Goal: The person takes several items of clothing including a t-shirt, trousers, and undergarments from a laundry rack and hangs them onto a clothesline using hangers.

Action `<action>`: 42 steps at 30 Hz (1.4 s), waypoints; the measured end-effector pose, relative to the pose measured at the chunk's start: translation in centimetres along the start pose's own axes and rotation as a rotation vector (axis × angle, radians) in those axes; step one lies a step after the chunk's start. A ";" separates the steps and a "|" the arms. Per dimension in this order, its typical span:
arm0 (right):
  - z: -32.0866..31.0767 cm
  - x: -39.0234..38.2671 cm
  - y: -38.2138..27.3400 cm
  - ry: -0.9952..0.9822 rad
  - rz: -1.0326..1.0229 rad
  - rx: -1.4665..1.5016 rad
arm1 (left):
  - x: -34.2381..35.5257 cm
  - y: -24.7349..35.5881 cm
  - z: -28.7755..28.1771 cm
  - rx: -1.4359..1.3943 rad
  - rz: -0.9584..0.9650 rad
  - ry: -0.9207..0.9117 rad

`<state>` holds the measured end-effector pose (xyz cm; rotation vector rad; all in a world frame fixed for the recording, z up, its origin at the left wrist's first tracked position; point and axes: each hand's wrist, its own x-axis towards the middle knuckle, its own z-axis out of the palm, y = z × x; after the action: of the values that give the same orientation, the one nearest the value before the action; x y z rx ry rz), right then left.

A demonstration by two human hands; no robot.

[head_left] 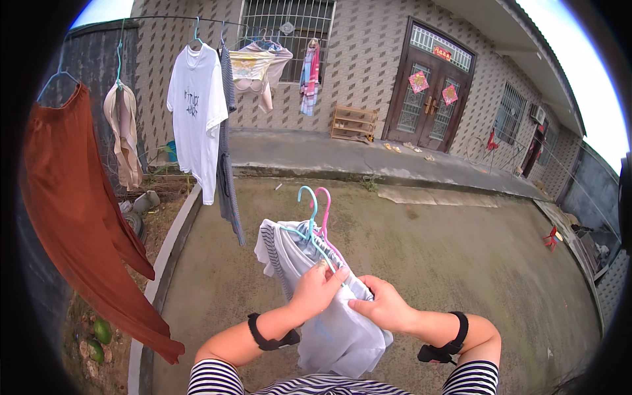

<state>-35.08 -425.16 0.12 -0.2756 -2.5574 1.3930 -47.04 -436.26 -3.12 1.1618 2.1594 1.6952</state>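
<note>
A light white garment [342, 336] hangs in front of me, with a grey striped part showing on its left side. It is on a turquoise hanger [311, 227]. Close behind that is a pink hanger [327, 201], and both hooks point up, attached to nothing. My left hand [317, 288] is closed on the garment at the hanger's lower right arm, thumb and fingers pinching there. Just to its right, my right hand [385, 304] pinches the garment's upper edge between thumb and fingers. The cloth hides most of the hangers' lower parts.
From a line [224, 22] at the left hang rust-brown trousers [85, 184], a beige garment [122, 135], a white T-shirt [193, 112] and several other clothes. A low kerb [164, 263] edges the concrete yard. Beyond are a wooden rack [354, 124] and a double door [428, 85].
</note>
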 end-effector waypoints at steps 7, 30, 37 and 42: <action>-4.7 15.9 1.6 -0.051 0.094 0.372 | 16.0 -5.9 -1.4 -0.289 0.013 0.058; -30.4 69.9 13.0 -0.028 -0.068 0.391 | 72.5 -18.7 -9.5 -0.061 0.043 0.228; -35.1 89.2 11.2 -0.029 -0.184 0.272 | 82.2 -23.1 -14.7 -0.181 0.093 0.408; -37.8 103.7 8.9 0.075 -0.301 0.170 | 90.2 -25.8 -18.9 -0.261 0.176 0.437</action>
<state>-123.58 -362.55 22.83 0.0816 -2.2867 1.4396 -131.47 -393.18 9.91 1.0072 2.0058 2.4154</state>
